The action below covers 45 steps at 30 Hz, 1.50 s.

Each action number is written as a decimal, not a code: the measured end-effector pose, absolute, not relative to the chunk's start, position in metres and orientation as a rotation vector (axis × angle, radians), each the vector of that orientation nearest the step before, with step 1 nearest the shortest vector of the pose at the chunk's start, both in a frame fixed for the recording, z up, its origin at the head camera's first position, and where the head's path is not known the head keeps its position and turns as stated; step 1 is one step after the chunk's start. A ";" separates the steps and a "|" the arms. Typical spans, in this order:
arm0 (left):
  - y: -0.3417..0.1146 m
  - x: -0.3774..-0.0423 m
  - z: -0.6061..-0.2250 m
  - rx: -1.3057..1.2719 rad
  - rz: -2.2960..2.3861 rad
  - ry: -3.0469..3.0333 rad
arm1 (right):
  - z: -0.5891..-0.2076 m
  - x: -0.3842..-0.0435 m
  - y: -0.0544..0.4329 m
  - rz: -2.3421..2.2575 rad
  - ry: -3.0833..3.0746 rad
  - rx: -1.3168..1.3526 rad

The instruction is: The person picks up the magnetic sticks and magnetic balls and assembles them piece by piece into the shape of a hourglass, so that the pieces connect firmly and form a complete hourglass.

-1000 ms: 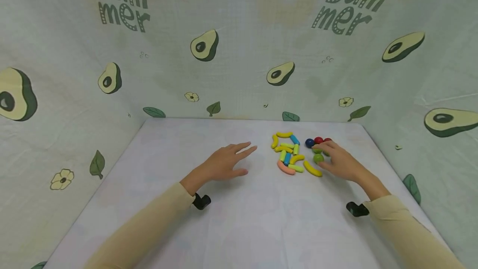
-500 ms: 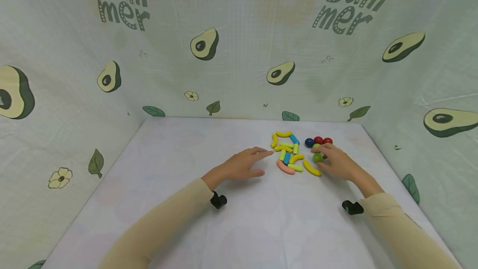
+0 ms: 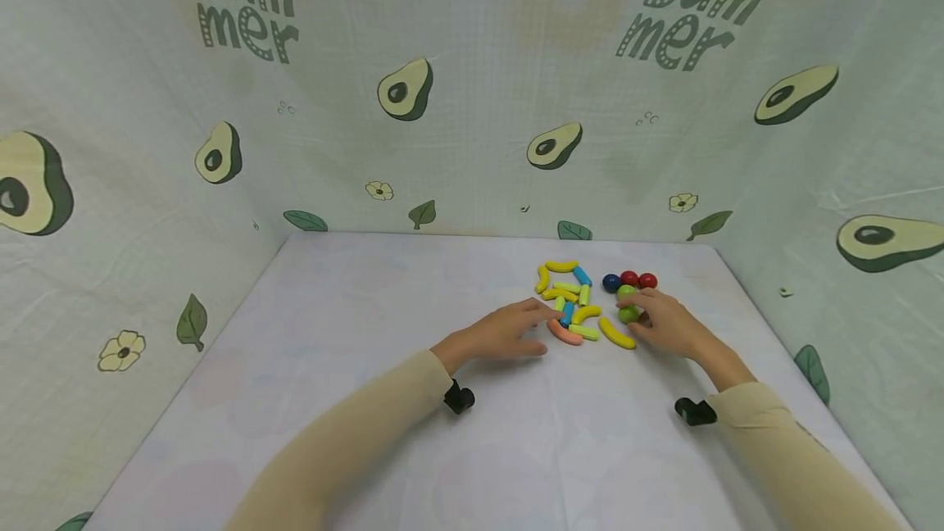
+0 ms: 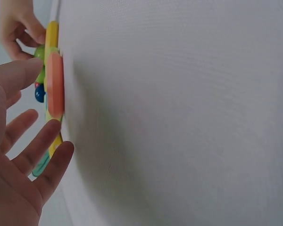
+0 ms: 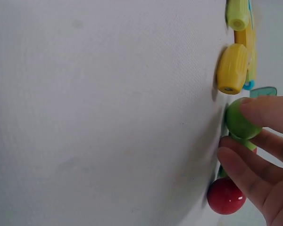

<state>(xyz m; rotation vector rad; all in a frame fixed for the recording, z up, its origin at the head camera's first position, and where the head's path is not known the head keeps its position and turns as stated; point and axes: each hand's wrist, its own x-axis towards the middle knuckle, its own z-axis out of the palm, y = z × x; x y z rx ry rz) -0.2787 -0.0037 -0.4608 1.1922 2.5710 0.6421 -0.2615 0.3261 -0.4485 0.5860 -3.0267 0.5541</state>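
Note:
In the head view, several yellow toy bananas (image 3: 616,333), lime-green sticks (image 3: 584,333), blue sticks (image 3: 582,276) and a salmon-coloured curved piece (image 3: 565,332) form a figure-like outline. My left hand (image 3: 509,330) hovers at its left side, fingers extended over the blue and lime sticks near the salmon piece, holding nothing. To the right, my right hand (image 3: 667,324) has its thumb and fingers around a green ball (image 5: 241,120). In the right wrist view the thumb presses that ball and the fingertips curl beside it. Another green ball (image 3: 626,292) lies just beyond.
A dark blue ball (image 3: 611,283) and two red balls (image 3: 647,280) line up behind the green ones. The pale cloth-covered table (image 3: 472,449) is enclosed by hanging cloth (image 3: 472,88) printed with avocados. Each wrist carries a black camera (image 3: 695,411).
My left hand has moved right, from bare tabletop to the outline's left side. The right hand has shifted slightly, uncovering the red ball at the right. The laid-out pieces stay put.

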 end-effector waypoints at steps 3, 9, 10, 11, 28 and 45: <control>0.003 -0.280 -0.465 1.172 0.625 2.577 | -0.450 -0.263 0.326 0.552 -3.018 0.592; 0.013 -0.279 -0.466 1.187 0.541 2.601 | -0.448 -0.266 0.325 0.569 -3.033 0.590; 0.014 -0.279 -0.465 1.191 0.515 2.610 | -0.448 -0.266 0.325 0.570 -3.040 0.586; 0.015 -0.279 -0.465 1.195 0.491 2.617 | -0.447 -0.266 0.325 0.575 -3.046 0.581; 0.012 -0.277 -0.460 1.238 0.437 2.662 | -0.446 -0.269 0.323 0.605 -3.075 0.510; 0.004 -0.281 -0.463 1.225 0.630 2.668 | -0.447 -0.271 0.323 0.620 -3.092 0.481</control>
